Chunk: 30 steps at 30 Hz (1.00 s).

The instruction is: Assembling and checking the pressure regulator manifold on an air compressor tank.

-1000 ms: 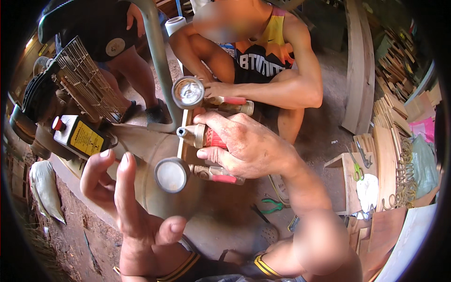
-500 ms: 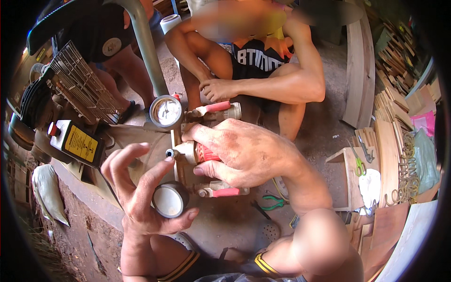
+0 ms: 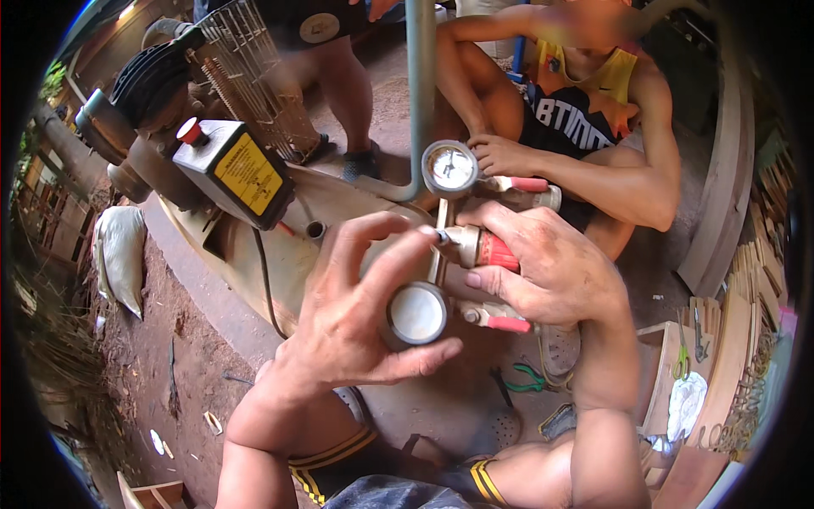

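Note:
My right hand (image 3: 547, 263) is closed round the red knob (image 3: 496, 252) of a metal pressure regulator (image 3: 462, 244), its thumb on the near side. My left hand (image 3: 352, 310) has its fingers spread, the index fingertip at the small fitting (image 3: 442, 238) on the regulator's end. Between that hand's thumb and index finger sits a round gauge (image 3: 417, 313) with a pale face. A second gauge (image 3: 450, 169) stands on the far side. Two valves with red levers flank the regulator, a far lever (image 3: 527, 183) and a near lever (image 3: 509, 324).
Beneath lies a curved beige tank (image 3: 331, 191), carrying a black box with a yellow label (image 3: 248, 180). Across from me a person (image 3: 585, 110) sits with hands clasped; another stands behind. Green-handled pliers (image 3: 530, 378) lie on the floor. Wood boards (image 3: 729, 327) and green scissors (image 3: 682, 360) are at right.
The view has swung left, so the tank, gauges and both hands appear farther right. My right hand keeps its hold on the red knob. The left index fingertip stays by the fitting.

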Motion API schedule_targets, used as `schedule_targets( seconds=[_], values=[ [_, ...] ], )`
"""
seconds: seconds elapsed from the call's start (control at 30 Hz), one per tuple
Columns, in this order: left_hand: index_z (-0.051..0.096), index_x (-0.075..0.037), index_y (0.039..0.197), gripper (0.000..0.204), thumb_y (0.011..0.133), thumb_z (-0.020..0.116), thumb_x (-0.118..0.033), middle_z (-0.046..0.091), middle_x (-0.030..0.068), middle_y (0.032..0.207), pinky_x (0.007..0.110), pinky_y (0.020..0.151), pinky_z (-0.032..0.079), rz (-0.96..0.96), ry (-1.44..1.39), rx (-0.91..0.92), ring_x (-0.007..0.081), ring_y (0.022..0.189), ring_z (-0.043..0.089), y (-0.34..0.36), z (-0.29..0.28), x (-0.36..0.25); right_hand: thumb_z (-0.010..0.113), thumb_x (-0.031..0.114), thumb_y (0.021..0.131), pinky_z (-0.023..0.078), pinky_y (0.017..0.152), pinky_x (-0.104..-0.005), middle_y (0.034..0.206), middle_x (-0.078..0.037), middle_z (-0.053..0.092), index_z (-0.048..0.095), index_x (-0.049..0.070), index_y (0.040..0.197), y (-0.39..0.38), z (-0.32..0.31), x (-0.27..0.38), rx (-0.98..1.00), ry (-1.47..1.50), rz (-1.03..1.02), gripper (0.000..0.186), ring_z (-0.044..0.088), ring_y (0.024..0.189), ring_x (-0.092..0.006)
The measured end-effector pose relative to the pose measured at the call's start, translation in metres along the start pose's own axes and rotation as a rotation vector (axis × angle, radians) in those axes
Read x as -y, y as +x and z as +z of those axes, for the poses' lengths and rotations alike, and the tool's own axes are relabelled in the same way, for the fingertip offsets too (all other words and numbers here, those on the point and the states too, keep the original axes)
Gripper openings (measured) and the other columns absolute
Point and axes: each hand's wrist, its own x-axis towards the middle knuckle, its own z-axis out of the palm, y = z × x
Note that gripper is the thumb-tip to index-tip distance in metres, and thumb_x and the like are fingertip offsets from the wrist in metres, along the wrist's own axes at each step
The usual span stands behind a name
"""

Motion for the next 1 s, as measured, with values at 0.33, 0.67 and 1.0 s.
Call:
schedule_targets(
  seconds=[0.33,0.67,1.0],
  values=[
    [0.046,0.003,0.145,0.102,0.073,0.085,-0.058,0.044,0.024,0.142,0.025,0.064,0.051,-0.247,-0.574,-0.5,0.0171,0.088,0.059,-0.03,-0.021,-0.004,0.067,0.023,0.093,0.048,0.082,-0.0517,0.095,-0.023,0.062,0.063,0.0,0.101,-0.001,0.005,-0.02,-0.15,-0.095,-0.067,0.025,0.063,0.089,-0.0418],
    [0.035,-0.001,0.158,0.107,0.08,0.084,-0.054,0.037,0.0257,0.16,0.023,0.066,0.052,-0.414,-0.701,-0.689,0.0134,0.074,0.062,-0.016,-0.018,0.007,0.076,0.029,0.089,0.05,0.088,-0.0505,0.104,-0.023,0.067,0.059,0.007,0.128,0.007,0.007,-0.023,-0.022,-0.108,-0.094,0.047,0.064,0.101,-0.045],
    [0.033,0.002,0.158,0.102,0.084,0.082,-0.047,0.035,0.0248,0.162,0.023,0.067,0.051,-0.339,-0.702,-0.546,0.0115,0.074,0.06,-0.017,-0.014,0.004,0.076,0.027,0.089,0.05,0.086,-0.0502,0.101,-0.021,0.067,0.06,0.007,0.127,0.008,0.007,-0.02,-0.023,-0.085,-0.047,0.046,0.064,0.098,-0.0438]
  ],
)
